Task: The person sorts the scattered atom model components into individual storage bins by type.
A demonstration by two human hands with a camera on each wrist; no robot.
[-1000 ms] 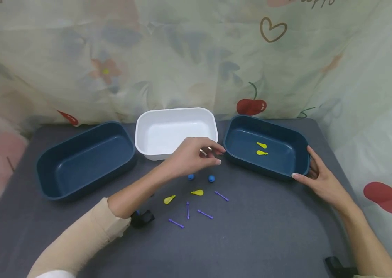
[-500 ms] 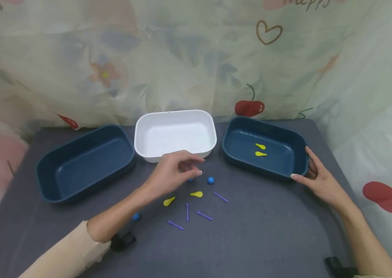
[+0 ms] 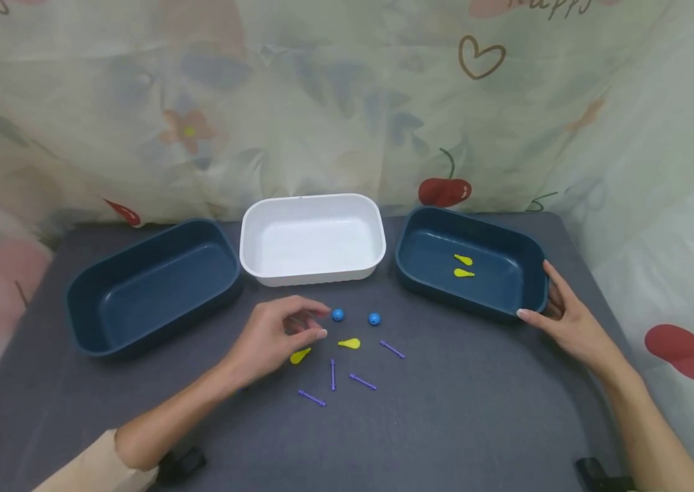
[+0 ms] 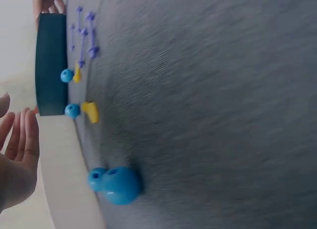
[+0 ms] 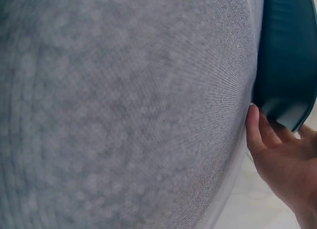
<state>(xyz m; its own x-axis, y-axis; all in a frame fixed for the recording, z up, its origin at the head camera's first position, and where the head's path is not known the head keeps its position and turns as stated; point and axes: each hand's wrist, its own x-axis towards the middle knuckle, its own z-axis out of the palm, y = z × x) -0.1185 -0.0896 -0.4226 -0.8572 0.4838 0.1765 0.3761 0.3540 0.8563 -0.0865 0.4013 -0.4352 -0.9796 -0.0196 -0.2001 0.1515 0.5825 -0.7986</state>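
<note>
My left hand (image 3: 282,335) is over the table, thumb and fingers apart with nothing between them; in the left wrist view the fingers (image 4: 29,137) are loosely bent. Near its fingertips lie a blue bead (image 3: 337,315) and a yellow bulb-shaped piece (image 3: 300,356), which the hand partly covers. Another blue bead (image 3: 374,319), a second yellow piece (image 3: 350,344) and several thin purple rods (image 3: 363,381) with knobbed ends lie to the right. My right hand (image 3: 574,328) grips the near right corner of a dark blue bin (image 3: 445,297), which has two yellow pieces (image 3: 463,272) inside.
A white bin (image 3: 316,279) stands at the back middle, and another dark blue bin (image 3: 156,328) stands at the left. Two more blue beads (image 4: 121,186) show close up in the left wrist view. A patterned cloth (image 3: 322,102) hangs behind the table.
My left hand has moved left and toward me, from beside the right bin, past the white bin, to over the small pieces. My right hand has stayed on the bin's corner.
</note>
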